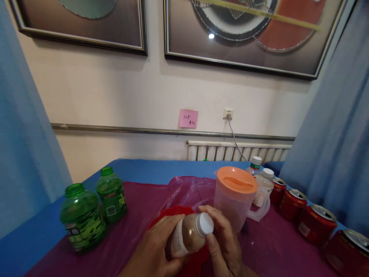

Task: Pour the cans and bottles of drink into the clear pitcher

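Note:
A small clear bottle point(187, 234) of brownish liquid with a white cap point(205, 224) lies tilted in my hands at the bottom centre. My left hand point(152, 250) is wrapped round its body. My right hand point(223, 240) has thumb and fingers closed on the white cap. Under the bottle sits a red dish point(173, 213) on a crinkled pink plastic sheet point(138, 207). Just behind my right hand stands a clear plastic jug point(235, 200) with an orange lid.
Two green bottles point(82, 219) point(111, 194) stand at the left. Two white-capped bottles point(259, 173) and a row of red cans point(314, 221) line the right side. Blue curtains hang on both sides; a radiator point(239, 151) and wall socket point(228, 113) are behind the blue table.

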A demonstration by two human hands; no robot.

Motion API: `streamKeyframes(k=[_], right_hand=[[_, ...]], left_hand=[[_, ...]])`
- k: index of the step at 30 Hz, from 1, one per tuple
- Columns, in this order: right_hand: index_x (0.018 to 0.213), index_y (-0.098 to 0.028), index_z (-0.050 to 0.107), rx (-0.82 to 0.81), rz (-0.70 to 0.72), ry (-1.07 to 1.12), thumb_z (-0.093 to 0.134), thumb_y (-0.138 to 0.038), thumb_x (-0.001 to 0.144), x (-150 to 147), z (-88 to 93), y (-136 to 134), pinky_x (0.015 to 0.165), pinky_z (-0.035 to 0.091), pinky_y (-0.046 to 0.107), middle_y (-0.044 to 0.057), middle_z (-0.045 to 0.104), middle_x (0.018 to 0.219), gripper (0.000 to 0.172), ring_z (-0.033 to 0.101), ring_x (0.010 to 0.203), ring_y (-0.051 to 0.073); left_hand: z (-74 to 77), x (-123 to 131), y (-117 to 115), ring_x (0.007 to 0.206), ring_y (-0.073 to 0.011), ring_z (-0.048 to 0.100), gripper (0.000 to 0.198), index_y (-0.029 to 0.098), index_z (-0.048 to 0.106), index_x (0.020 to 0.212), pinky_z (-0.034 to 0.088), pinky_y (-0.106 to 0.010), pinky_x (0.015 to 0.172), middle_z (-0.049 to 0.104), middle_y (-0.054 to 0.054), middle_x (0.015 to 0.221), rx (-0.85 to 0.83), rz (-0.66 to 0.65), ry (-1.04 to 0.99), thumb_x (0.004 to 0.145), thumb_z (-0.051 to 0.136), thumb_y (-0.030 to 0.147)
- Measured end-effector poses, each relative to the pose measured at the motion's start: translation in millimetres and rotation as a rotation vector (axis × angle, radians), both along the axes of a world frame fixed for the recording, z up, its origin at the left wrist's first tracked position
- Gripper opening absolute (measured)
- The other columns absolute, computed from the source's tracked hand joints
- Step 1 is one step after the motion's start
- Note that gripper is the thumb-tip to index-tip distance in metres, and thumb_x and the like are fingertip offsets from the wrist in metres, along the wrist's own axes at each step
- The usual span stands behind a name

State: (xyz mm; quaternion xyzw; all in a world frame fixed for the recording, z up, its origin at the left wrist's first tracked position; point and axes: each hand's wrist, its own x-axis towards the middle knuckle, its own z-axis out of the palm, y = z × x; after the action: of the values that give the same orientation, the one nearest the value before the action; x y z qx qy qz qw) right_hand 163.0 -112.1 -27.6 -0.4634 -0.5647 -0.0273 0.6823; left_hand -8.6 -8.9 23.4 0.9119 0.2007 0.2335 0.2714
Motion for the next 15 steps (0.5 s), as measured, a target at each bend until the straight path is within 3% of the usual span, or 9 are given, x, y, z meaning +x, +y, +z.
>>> streamKeyframes(k=[5, 9, 15], right_hand=[[0.135, -0.028, 0.052, 0.046, 0.064, 0.046, 0.058, -0.038, 0.098, 1.6, -1.4, 5.3, 0.096, 0.055, 0.047, 0.01, 0.063, 0.123, 0.038, 0.061, 0.117, 0.028], [0.142, -0.028, 0.049, 0.002, 0.078, 0.111, 0.055, -0.045, 0.099, 0.7, -3.7, 3.7, 0.099, 0.055, 0.05, 0.011, 0.061, 0.13, 0.046, 0.062, 0.12, 0.03], [0.136, -0.031, 0.054, 0.047, 0.109, 0.156, 0.052, -0.035, 0.102, -4.7, 1.8, 1.5, 0.1, 0.054, 0.053, 0.01, 0.065, 0.129, 0.034, 0.063, 0.121, 0.029]], left_hand=[[0.2, 0.5, -0.5, 0.107, -0.0222, 0.068, 0.061, 0.031, 0.058, 0.129, 0.056, -0.032, 0.092, 0.071, -0.002, 0.122, 0.006, -0.005, 0.007, 0.071, 0.067, 0.013], [-2.2, 0.6, 1.2, 0.107, -0.0228, 0.068, 0.064, 0.031, 0.057, 0.131, 0.056, -0.033, 0.093, 0.071, -0.003, 0.123, 0.011, -0.003, 0.002, 0.07, 0.067, 0.013], [-7.5, -1.9, 4.2, 0.11, -0.0232, 0.067, 0.07, 0.031, 0.052, 0.136, 0.056, -0.035, 0.094, 0.069, -0.004, 0.128, 0.034, -0.029, -0.014, 0.07, 0.067, 0.012]])
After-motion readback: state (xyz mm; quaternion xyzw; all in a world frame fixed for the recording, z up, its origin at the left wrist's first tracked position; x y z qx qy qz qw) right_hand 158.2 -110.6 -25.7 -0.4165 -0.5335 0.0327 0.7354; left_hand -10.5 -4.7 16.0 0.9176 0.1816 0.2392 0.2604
